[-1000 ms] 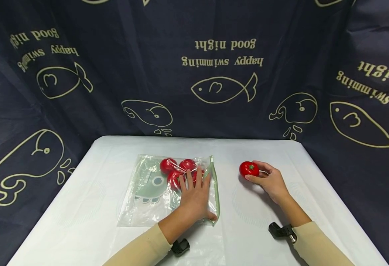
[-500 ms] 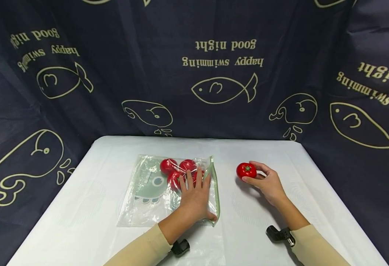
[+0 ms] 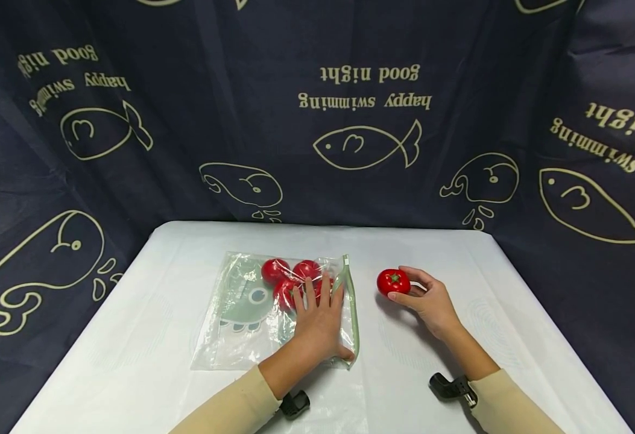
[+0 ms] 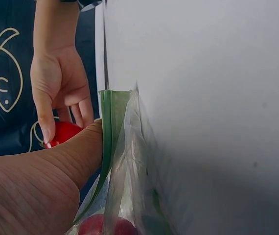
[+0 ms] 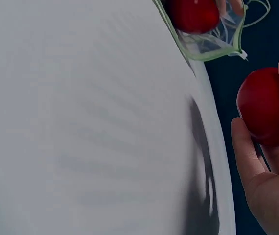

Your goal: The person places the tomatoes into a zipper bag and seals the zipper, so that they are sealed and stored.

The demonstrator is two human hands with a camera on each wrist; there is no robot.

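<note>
My right hand [image 3: 431, 307] holds a red tomato [image 3: 393, 283] with a green star-shaped top, to the right of a clear zip bag [image 3: 230, 352]. In the right wrist view fingers and thumb curl round that tomato [image 5: 264, 107], which is apart from the bag. The bag lies flat, with a green-edged mouth [image 3: 354, 307] facing right and a green cartoon print. Several red tomatoes [image 3: 275, 271] are inside it. My left hand [image 3: 317, 328] rests on the bag, fingers straight and spread, partly covering one tomato. In the left wrist view its thumb [image 4: 83, 147] touches the green edge.
A white cloth [image 3: 431, 247] covers the table. Dark blue curtain [image 3: 366, 199] with fish and whale drawings hangs behind and at both sides. Black wrist devices [image 3: 450, 387] sit below both sleeves.
My right hand has moved left and slightly nearer with the tomato, closer to the bag's mouth. The left hand and the bag have stayed where they were.
</note>
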